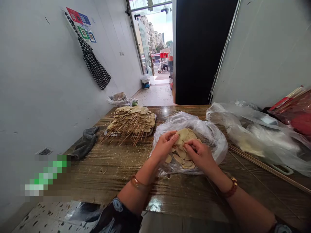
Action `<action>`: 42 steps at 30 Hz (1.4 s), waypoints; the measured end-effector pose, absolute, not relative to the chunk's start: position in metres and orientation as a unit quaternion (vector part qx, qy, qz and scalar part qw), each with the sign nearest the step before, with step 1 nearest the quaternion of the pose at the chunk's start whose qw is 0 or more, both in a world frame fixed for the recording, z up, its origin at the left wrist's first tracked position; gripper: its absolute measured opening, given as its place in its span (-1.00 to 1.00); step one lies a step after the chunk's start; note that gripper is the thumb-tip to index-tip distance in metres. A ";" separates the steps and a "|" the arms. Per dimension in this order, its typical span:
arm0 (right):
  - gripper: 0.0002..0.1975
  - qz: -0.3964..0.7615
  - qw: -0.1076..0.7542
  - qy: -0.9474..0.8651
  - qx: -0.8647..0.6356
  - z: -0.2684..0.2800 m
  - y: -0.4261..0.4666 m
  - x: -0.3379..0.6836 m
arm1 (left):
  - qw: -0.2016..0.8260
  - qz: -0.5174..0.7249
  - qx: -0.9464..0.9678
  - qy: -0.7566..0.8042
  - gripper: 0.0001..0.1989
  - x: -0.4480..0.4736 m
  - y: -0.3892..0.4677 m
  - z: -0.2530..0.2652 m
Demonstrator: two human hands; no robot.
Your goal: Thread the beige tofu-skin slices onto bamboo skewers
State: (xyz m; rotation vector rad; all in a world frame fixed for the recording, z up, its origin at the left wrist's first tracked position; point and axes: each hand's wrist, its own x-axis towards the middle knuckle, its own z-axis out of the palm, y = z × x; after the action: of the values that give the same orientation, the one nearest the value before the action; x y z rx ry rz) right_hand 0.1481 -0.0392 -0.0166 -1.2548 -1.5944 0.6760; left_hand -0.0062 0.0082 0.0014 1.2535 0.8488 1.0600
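Round slices (188, 134) — thin, pale yellow-beige, overlapping; left hand (167, 144) pinching left edge, right hand (200, 154) pinching lower edge.

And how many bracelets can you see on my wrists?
2: a bangle on your left wrist and a beaded bracelet on your right wrist. Sleeves could hide more.

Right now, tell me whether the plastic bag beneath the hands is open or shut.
Open: the plastic bag is spread wide on the table, and loose pale slices show uncovered in its middle.
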 end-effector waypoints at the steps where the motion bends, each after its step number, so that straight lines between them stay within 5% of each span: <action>1: -0.77 0.274 0.480 -0.659 -0.511 -0.016 -0.039 0.148 | 0.608 0.444 0.550 0.362 -0.57 -0.006 0.008 0.001; 12: -0.73 0.292 0.446 -0.689 -0.492 -0.016 -0.041 0.149 | 0.568 0.543 0.487 0.381 -0.61 -0.016 0.018 0.006; 28: -0.75 0.269 0.483 -0.648 -0.523 -0.016 -0.033 0.161 | 0.542 0.412 0.632 0.371 -0.60 -0.001 0.009 -0.008; 35: -0.70 0.314 0.591 -0.519 -0.532 -0.017 -0.023 0.175 | 0.237 0.342 0.799 0.434 -0.80 -0.005 0.017 -0.017; 42: -0.71 0.319 0.591 -0.526 -0.522 -0.018 -0.021 0.174 | 0.096 0.238 0.906 0.337 -0.64 -0.004 0.013 -0.023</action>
State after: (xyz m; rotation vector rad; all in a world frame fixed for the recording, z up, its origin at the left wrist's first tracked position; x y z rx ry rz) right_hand 0.1739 -0.0210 -0.0185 -1.2141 -1.2242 0.7421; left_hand -0.0037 0.0133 -0.0235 2.6842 0.9976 0.7047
